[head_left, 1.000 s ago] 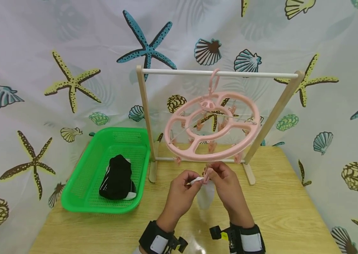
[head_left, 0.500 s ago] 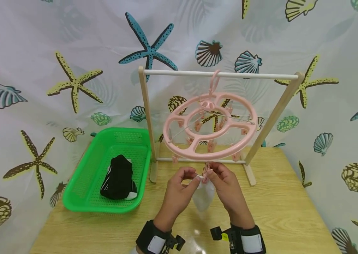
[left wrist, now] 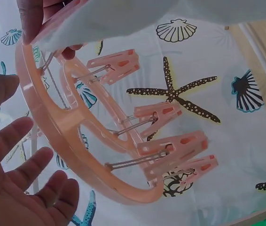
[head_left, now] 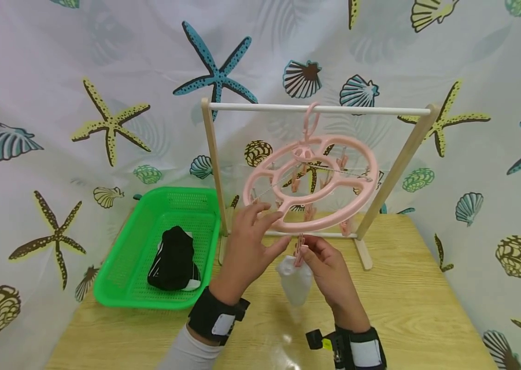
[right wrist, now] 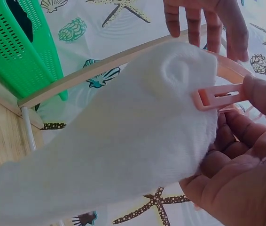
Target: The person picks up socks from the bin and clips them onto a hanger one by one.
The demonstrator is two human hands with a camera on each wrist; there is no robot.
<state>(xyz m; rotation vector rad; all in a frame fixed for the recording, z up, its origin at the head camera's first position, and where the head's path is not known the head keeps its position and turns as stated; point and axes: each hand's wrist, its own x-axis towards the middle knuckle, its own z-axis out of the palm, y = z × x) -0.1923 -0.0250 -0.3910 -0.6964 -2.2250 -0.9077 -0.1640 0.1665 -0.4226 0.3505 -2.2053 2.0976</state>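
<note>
A white sock (head_left: 296, 285) hangs below the front rim of a round pink clip hanger (head_left: 316, 225). A pink clothespin (right wrist: 222, 96) bites the sock's upper edge. My right hand (head_left: 334, 270) pinches that clothespin between thumb and fingers. My left hand (head_left: 247, 246) is off the sock, its fingers spread beside the hanger's front left rim. In the left wrist view, the open left fingers (left wrist: 29, 172) lie close to the ring; whether they touch it I cannot tell. Several other clothespins (left wrist: 175, 150) dangle from the ring.
The hanger hooks over the white bar (head_left: 260, 107) of a wooden-legged rack (head_left: 401, 162). At the left, a green basket (head_left: 119, 257) contains a black garment (head_left: 173, 259) with white parts. All stand on a wood-grain table (head_left: 408, 288) before a patterned curtain.
My left hand has let go of the sock and moved up and left toward the ring, fingers opening. My right hand stays on the clothespin, and the sock now hangs from it.
</note>
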